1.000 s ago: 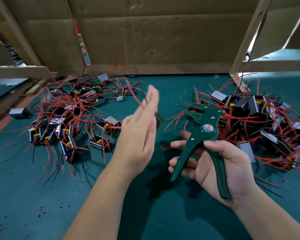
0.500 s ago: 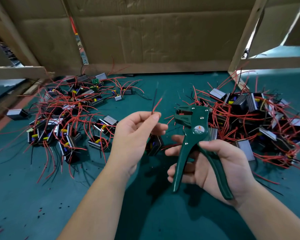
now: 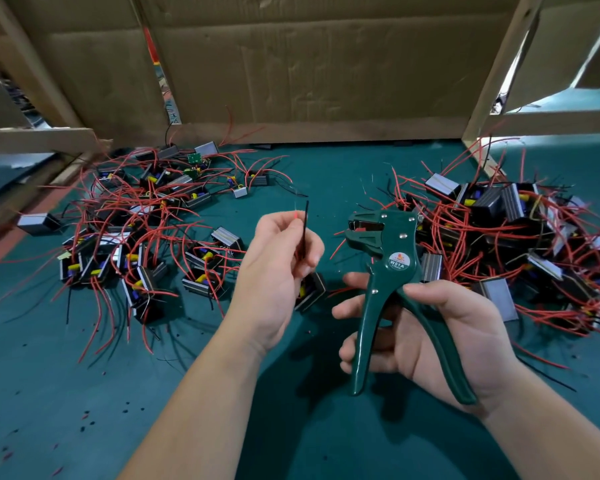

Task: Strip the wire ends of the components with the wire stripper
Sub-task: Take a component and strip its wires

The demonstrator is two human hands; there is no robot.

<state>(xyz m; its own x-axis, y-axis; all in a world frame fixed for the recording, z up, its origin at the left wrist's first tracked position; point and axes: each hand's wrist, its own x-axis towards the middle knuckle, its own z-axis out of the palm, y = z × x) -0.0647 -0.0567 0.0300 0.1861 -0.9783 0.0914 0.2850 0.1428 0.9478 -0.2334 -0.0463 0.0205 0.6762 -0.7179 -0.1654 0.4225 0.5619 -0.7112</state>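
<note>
While the left hand (image 3: 278, 268) pinches a black wire (image 3: 307, 220) and a red wire (image 3: 294, 213) between thumb and fingertips, both ends pointing up, the small component (image 3: 313, 292) they belong to hangs just below that hand, above the green counter (image 3: 49, 393). At the same height, the right hand (image 3: 444, 337) grips the green wire stripper (image 3: 383, 271), fingers curled round one handle and the palm behind the other, with the handles spread. Its head is upright and its mouth faces left toward the wire ends, near them but not touching. One pile of components (image 3: 136, 237) with red leads lies to the left, another pile (image 3: 516, 244) to the right. Cardboard (image 3: 309, 64) stands behind.
</note>
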